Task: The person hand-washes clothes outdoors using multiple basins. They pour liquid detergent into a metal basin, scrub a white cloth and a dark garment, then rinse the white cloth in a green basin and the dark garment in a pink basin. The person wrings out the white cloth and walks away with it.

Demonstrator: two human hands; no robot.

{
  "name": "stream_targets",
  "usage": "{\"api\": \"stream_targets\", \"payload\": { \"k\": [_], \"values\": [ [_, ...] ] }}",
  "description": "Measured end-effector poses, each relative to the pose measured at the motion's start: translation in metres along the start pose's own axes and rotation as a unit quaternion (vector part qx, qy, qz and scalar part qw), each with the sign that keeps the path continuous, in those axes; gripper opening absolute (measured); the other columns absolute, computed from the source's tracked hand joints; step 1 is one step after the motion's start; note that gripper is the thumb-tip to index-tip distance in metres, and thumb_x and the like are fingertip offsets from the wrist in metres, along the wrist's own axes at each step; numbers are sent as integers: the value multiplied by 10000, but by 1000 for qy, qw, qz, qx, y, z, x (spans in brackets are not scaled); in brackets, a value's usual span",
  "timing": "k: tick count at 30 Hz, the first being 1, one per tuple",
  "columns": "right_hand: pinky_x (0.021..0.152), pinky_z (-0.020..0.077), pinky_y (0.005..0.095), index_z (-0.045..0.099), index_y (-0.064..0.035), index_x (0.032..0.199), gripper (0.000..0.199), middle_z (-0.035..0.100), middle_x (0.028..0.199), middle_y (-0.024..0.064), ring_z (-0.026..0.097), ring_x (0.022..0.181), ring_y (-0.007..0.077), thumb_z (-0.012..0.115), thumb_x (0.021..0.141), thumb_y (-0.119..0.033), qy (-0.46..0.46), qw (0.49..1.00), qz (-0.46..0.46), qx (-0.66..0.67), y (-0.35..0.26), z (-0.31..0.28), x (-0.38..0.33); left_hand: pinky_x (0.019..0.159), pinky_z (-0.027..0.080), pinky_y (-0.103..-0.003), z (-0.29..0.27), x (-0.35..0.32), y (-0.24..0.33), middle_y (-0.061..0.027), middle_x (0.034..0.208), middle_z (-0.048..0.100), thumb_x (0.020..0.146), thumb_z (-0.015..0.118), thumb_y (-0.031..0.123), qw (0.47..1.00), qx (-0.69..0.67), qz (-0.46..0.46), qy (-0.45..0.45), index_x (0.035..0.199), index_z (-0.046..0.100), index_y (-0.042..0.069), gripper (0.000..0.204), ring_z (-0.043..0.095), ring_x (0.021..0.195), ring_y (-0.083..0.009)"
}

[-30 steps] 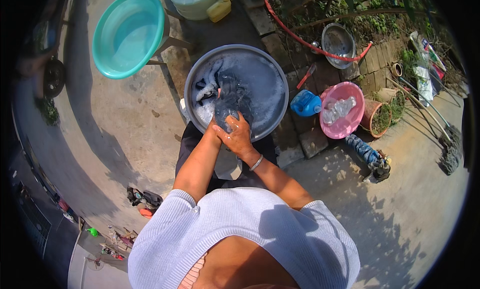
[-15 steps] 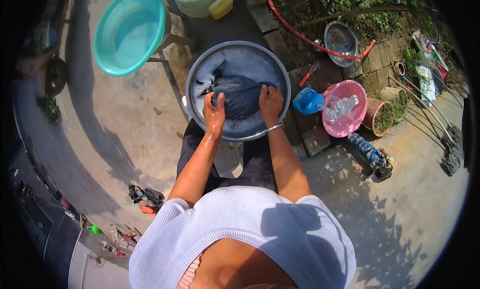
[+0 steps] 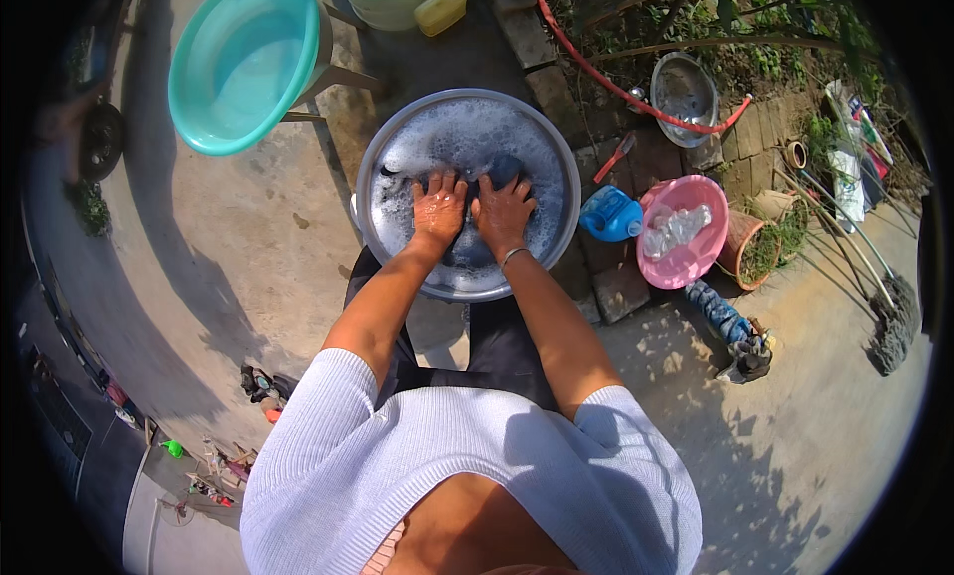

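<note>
A round grey basin [image 3: 569,192] in front of me holds water topped with white suds [image 3: 477,126]. Dark wet cloth [image 3: 504,165] lies in it, mostly under the foam. My left hand [image 3: 440,211] presses down with its fingers spread, left of the basin's middle. Beside it, a small gap away, my right hand [image 3: 503,215] is also flat with fingers apart, a bracelet at its wrist. Both palms rest on the submerged cloth, and neither hand grips it.
A turquoise tub [image 3: 298,88] stands on a stool at the far left, near a yellow jug [image 3: 441,10]. Right of the basin are a blue bottle [image 3: 610,215], a pink basin [image 3: 711,247], a red-handled brush [image 3: 614,160], a metal bowl [image 3: 684,98] and a mop [image 3: 892,325].
Both hands have let go of the cloth and come closer together, now pressing flat. The cloth, spread above the suds before, has sunk mostly beneath them.
</note>
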State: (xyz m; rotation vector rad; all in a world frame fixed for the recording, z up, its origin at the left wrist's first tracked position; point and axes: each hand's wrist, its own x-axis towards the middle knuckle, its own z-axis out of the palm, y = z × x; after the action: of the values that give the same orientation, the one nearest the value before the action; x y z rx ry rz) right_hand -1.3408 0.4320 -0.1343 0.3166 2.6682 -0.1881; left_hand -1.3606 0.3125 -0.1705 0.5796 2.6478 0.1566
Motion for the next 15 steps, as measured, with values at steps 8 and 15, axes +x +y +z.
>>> {"api": "stream_targets", "payload": {
  "k": [8, 15],
  "values": [
    [1017, 311, 539, 494, -83, 1289, 426, 502, 1274, 172, 461, 1195, 326, 452, 923, -297, -110, 988, -6, -109, 18, 102, 21, 1017, 340, -473, 55, 19, -9, -205, 1296, 494, 865, 427, 253, 917, -106, -34, -383, 1171, 574, 30, 406, 445, 1223, -355],
    [897, 414, 428, 562, -44, 1217, 478, 584, 1160, 144, 554, 1049, 318, 579, 793, -265, -21, 977, 53, 206, 42, 83, 32, 941, 415, -419, -12, 6, 6, -185, 1180, 555, 786, 589, 220, 956, -233, -71, -162, 1097, 604, 104, 332, 504, 1123, -379]
  ]
}}
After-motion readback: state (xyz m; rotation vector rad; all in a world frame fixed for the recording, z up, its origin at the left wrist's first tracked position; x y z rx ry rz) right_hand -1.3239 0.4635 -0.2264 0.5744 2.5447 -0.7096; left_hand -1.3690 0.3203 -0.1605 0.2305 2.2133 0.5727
